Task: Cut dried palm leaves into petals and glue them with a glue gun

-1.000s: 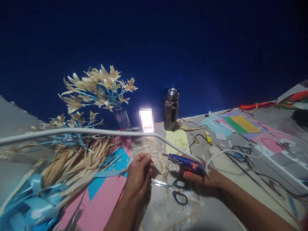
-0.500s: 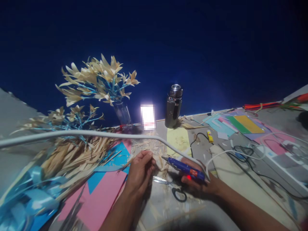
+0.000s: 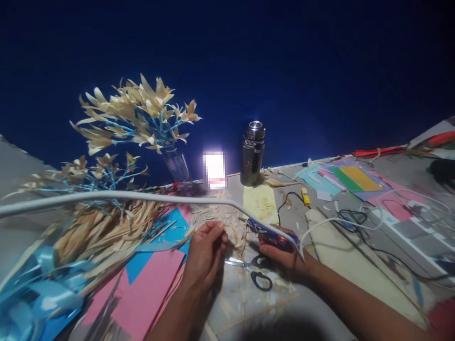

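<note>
My right hand (image 3: 282,255) is closed round a blue glue gun (image 3: 272,234) whose tip points left; its white cord (image 3: 142,196) arcs away across the left of the view. My left hand (image 3: 206,251) lies beside it with fingers pinched over the pile of pale leaf-shaped strips (image 3: 227,222); what the fingers hold is too small to make out. Black-handled scissors (image 3: 254,272) lie on the table just below and between both hands.
Pink and blue paper sheets (image 3: 149,279) lie at the left under a heap of tan strips (image 3: 103,232). A vase of tan-and-blue sprigs (image 3: 142,118), a steel flask (image 3: 252,154), a glue stick (image 3: 304,196), coloured paper (image 3: 350,177) and tangled cables (image 3: 359,220) stand farther back and right.
My right hand has brought the glue gun a little closer to my left hand and lowered it. My left hand has stayed over the strips.
</note>
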A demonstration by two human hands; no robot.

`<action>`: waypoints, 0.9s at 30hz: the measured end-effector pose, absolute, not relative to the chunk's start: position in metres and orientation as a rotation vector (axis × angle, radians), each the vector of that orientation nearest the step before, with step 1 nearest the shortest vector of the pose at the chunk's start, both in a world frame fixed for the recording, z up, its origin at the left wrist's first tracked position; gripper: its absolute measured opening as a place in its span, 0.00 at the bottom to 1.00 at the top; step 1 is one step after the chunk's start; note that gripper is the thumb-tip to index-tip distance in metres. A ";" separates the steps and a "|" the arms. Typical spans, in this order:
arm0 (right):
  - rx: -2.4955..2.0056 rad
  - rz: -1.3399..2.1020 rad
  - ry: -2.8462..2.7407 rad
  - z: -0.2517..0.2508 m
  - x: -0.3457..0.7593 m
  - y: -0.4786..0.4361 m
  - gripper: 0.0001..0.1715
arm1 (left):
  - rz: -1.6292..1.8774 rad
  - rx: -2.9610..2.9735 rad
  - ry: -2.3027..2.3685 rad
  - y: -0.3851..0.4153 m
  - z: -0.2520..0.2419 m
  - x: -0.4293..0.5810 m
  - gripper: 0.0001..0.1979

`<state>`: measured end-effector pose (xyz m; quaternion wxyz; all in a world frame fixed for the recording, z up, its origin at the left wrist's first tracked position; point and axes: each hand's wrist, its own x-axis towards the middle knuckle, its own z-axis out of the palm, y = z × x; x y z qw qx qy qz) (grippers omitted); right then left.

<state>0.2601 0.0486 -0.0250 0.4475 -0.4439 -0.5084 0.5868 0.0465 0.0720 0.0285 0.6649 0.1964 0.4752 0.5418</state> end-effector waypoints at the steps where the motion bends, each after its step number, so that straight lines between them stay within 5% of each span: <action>1: -1.102 1.472 -1.213 -0.027 0.258 0.049 0.21 | 1.224 0.473 1.072 0.070 0.028 0.049 0.14; 27: -0.925 1.515 -1.235 -0.020 0.250 0.059 0.23 | 1.122 0.482 0.951 0.048 0.014 0.075 0.15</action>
